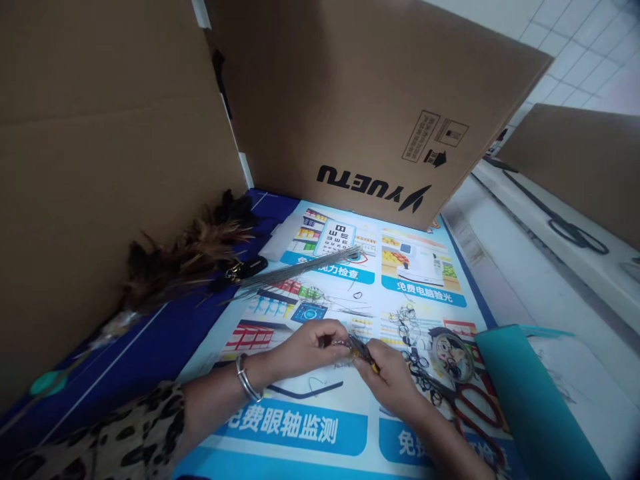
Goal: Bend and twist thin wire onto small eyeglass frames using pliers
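Note:
My right hand (387, 377) is closed around small pliers (364, 352) with black and yellow handles. Their jaws point up and left, close to the fingertips of my left hand (317, 347). That hand is pinched on something small, thin and shiny, too blurred to name. Beyond my hands lies a bundle of straight thin metal wires (300, 267), with loose dark wire scraps (325, 300) scattered beside it. Right of my hands, several black wire loops (417, 363) lie in a loose heap. Red-handled scissors (480, 408) and a round roll with a cartoon picture (451, 357) are next to them.
Brown feathers (185, 257) and a black key fob (250, 267) lie at the left. A cardboard wall (320, 100) stands behind, another (100, 133) at the left. At right are a teal box (540, 407) and, farther off, black scissors (575, 233). A printed poster (350, 387) covers the tabletop.

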The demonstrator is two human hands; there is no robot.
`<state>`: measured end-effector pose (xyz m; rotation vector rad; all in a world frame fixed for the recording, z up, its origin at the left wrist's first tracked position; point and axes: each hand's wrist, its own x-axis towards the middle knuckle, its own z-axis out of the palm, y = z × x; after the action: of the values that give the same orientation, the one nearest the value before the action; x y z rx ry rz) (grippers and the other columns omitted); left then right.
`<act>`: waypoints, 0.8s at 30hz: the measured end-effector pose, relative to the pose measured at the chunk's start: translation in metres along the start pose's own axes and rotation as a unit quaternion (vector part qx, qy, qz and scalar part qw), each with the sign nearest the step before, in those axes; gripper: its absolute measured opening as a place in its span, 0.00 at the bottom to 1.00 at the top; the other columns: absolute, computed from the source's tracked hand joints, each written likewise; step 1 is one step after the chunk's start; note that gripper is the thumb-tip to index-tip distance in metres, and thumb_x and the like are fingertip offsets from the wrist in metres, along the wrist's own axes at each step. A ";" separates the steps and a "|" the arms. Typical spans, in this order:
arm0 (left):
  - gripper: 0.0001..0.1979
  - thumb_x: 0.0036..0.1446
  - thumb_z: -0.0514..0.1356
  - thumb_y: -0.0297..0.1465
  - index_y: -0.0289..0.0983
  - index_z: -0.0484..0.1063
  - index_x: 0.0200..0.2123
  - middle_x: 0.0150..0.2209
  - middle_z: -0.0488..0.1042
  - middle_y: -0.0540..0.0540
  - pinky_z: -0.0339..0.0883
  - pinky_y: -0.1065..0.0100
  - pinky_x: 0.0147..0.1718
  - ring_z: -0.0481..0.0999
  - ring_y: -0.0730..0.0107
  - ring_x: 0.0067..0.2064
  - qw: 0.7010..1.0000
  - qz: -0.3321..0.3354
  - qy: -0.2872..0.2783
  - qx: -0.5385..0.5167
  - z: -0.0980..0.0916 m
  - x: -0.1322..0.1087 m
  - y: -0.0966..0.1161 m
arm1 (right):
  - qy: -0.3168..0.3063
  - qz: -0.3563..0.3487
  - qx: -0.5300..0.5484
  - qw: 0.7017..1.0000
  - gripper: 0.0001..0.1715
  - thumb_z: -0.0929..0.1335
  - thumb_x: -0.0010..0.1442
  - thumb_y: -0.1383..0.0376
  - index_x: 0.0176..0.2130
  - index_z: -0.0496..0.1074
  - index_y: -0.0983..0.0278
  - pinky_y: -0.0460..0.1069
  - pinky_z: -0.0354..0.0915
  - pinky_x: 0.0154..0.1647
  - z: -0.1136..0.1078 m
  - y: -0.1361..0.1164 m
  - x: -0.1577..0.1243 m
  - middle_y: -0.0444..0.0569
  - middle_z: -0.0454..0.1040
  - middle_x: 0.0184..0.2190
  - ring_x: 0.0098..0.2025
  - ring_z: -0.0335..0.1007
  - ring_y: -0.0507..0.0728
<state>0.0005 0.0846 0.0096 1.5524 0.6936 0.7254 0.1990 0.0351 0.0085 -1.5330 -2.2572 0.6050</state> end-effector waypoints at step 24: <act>0.05 0.53 0.57 0.31 0.35 0.67 0.29 0.23 0.64 0.52 0.59 0.74 0.24 0.63 0.76 0.25 0.939 0.000 0.308 -0.151 -0.010 0.005 -0.009 | -0.087 0.042 -0.143 0.985 0.10 0.62 0.57 0.61 0.40 0.63 0.63 0.48 0.58 0.35 -0.022 -0.015 -0.002 0.50 0.65 0.36 0.39 0.61 0.57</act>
<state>-0.0046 0.0953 0.0018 1.0357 0.9827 1.2795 0.1991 0.0321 0.0346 -1.7801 -2.5101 0.4686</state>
